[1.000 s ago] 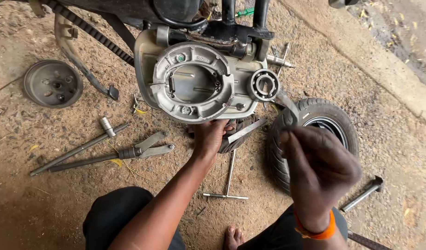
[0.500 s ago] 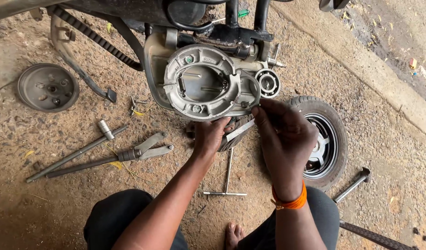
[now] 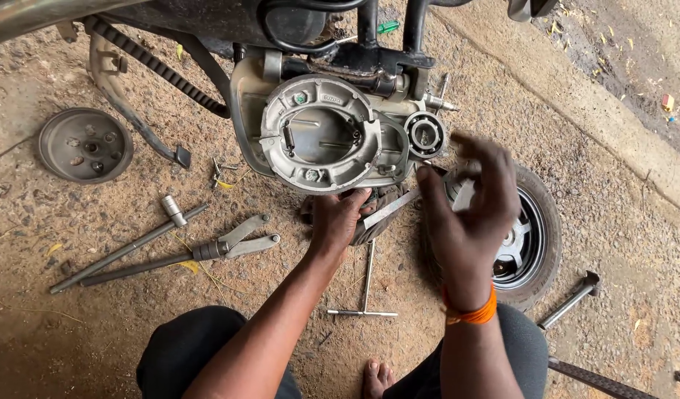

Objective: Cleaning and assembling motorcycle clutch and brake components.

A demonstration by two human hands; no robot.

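Left hand is closing its grip on the flat bar under the brake plate; right hand is hovering open beside the bearing. Bar likely stiff, greasy; hold mid-shaft.

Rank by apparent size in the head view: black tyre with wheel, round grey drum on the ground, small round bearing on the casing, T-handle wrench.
1. Black rubber tyre with its wheel, partly hidden by the right hand.
2. Round grey metal drum.
3. Slim steel T-handle wrench: about as long as the drum is wide, far less area.
4. Small round bearing.
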